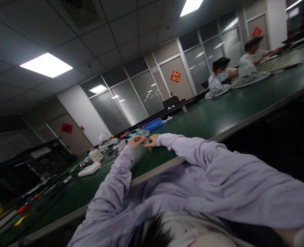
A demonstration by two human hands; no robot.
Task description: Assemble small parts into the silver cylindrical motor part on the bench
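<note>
Above the green tabletop, close to its near edge, my two hands meet. My left hand is closed in a pinch, its fingertips at a small greyish, partly clear piece. My right hand comes from the other side, with thumb and fingers closed around the same spot. The piece is small and blurred, and the fingers cover part of it, so its kind does not show. Just beyond the hands lie a light blue cloth-like item and a blue tray.
Left of my hands are a white container, a white flat device, a dark phone-like slab and cables. Two people sit at the far right beside white round trays holding bagged items. A chair stands behind the table.
</note>
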